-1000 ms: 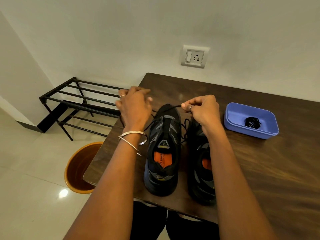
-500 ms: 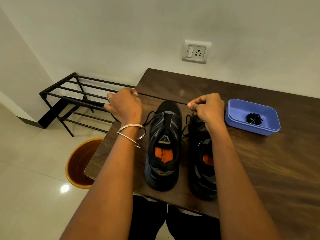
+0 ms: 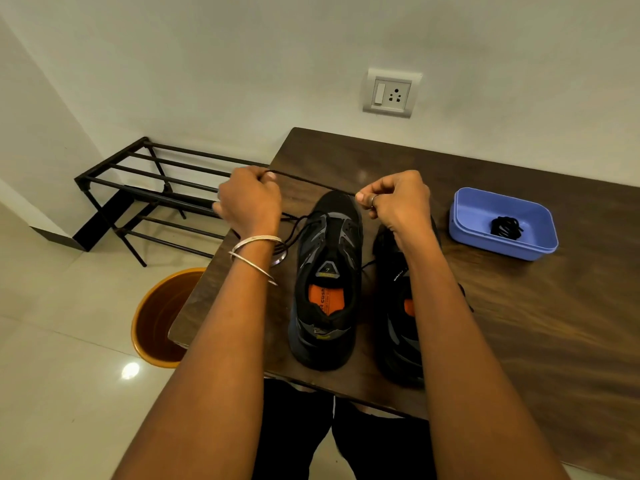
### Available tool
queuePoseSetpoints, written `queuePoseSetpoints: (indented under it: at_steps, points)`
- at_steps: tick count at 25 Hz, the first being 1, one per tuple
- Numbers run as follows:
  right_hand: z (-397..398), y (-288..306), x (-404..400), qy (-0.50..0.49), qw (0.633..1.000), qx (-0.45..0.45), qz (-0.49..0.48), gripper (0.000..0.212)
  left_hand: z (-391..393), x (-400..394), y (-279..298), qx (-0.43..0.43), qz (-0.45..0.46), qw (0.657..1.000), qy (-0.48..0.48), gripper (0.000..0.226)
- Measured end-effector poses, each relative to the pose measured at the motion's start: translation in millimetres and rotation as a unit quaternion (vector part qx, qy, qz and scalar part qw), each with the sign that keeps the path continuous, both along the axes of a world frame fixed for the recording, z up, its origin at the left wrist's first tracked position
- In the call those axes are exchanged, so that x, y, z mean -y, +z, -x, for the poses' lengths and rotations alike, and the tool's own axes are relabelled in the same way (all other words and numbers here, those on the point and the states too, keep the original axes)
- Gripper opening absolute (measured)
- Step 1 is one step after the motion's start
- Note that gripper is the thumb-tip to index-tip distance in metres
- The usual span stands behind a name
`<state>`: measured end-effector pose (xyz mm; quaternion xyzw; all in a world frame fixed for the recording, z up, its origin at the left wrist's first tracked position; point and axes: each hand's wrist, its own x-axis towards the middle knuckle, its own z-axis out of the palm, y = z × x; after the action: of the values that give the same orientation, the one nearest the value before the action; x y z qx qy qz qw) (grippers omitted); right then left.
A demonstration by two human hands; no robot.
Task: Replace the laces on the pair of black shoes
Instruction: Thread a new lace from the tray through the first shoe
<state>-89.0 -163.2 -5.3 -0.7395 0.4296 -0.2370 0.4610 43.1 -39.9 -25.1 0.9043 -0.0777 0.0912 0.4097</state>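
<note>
both arms outstretched; left hand [image 3: 250,201], right hand [image 3: 394,199] fingers curled, pinching.

A dark wooden desk [image 3: 519,341] carries two black shoes: left shoe [image 3: 325,289], right shoe [image 3: 398,323] just beside it, and, further right, a blue tray [image 3: 464,220] holding what looks like a coiled lace [image 3: 506,227].

The hands [image 3: 251,200] have drawn apart, pulling the lace [image 3: 311,183] taut.
</note>
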Motion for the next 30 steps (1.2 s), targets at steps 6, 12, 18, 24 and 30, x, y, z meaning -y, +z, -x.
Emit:
queuePoseSetpoints:
  at_steps: [6,12,18,24,30]
  points:
    - [-7.5,4.6,-7.0,0.011,0.998,0.051,-0.023,0.009,15.0,21.2,7.7,0.003,-0.116,0.927,-0.358,0.046]
    - [6.0,7.0,1.4,0.006,0.997,0.047,-0.055,0.014,13.6,14.1,7.2,0.035,-0.028,0.996,-0.080,0.018]
    - [2.4,1.2,4.6,0.023,1.000,0.007,0.008,0.017,15.4,11.7,10.3,0.029,-0.104,0.974,-0.201,0.048]
    - [1.8,8.6,-0.7,0.068,0.997,0.028,-0.014,0.007,22.9,29.7,6.6,-0.048,0.020,0.902,-0.428,0.033]
    - [0.1,-1.6,1.5,0.054,0.992,0.069,-0.091,0.007,23.2,14.6,12.1,-0.121,0.095,0.892,-0.425,0.027]
